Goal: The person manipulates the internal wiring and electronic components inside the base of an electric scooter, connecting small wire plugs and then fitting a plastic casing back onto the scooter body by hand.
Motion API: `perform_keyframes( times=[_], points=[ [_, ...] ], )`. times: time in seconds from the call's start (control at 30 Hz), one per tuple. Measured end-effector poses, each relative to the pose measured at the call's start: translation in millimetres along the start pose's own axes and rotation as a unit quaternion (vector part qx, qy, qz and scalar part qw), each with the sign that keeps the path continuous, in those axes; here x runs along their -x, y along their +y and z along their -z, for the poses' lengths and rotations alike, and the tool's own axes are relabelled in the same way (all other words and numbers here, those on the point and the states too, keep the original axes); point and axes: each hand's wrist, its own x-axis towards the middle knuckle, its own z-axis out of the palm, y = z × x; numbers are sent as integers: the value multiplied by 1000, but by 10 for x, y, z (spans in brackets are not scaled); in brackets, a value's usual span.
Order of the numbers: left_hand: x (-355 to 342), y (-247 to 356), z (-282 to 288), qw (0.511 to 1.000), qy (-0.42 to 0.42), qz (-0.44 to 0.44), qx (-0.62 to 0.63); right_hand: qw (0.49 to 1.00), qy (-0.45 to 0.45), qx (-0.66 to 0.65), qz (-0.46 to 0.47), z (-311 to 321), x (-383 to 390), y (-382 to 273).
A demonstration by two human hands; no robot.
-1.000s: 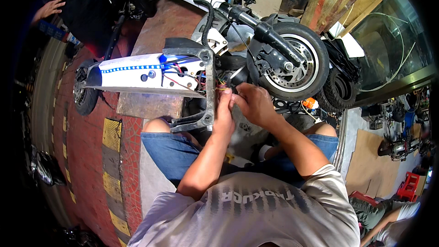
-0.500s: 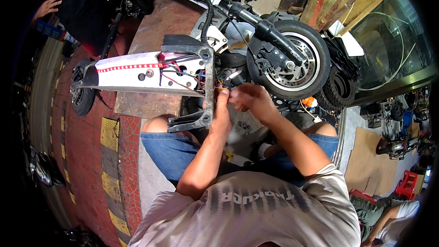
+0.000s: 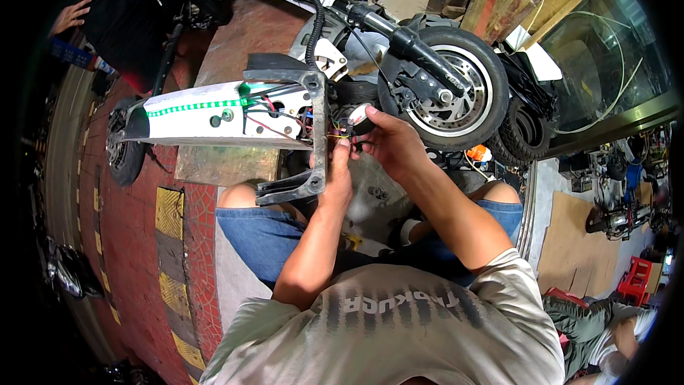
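A white electric scooter lies on its side, its deck (image 3: 192, 130) on the left with a strip of green lights along it. From the deck's open end, beside a dark end frame (image 3: 319, 139), several thin coloured wires (image 3: 338, 127) come out. My left hand (image 3: 340, 171) pinches the wires between thumb and fingers, just right of that frame. My right hand (image 3: 392, 141) grips a small round roll of black tape (image 3: 361, 120) with a pale face, close against the wires. The fingertips and the wire ends are partly hidden.
The scooter's front wheel (image 3: 454, 89) with its brake disc stands just beyond my right hand. A wooden board (image 3: 221, 164) lies under the deck. Loose tyres (image 3: 526, 134) and wood planks (image 3: 509, 7) are at the right. Another person's hand (image 3: 71, 16) shows at far left.
My right hand has moved up and taken hold of the tape roll. The deck's light strip has turned from red to green. My left hand stays at the wires.
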Motion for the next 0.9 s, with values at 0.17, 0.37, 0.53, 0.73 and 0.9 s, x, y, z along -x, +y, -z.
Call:
perform_keyframes(
  times=[0.17, 0.37, 0.53, 0.73, 0.9],
  points=[
    [-22, -34, 26, 993, 34, -29, -111, 995, 27, -101, 4, -13, 129, 79],
    [-66, -199, 22, 966, 69, -149, -198, 979, -7, -204, 23, 162, 240, 271],
    [-103, -344, 141, 972, 26, -85, -216, 981, -51, -184, 17, 138, 352, 306],
    [-18, -113, -60, 985, 30, -94, -142, 985, -68, -158, -11, 317, 291, 345],
    [58, -39, -17, 979, 15, -64, -194, 971, -74, -225, -35, 292, 218, 424]
  ],
)
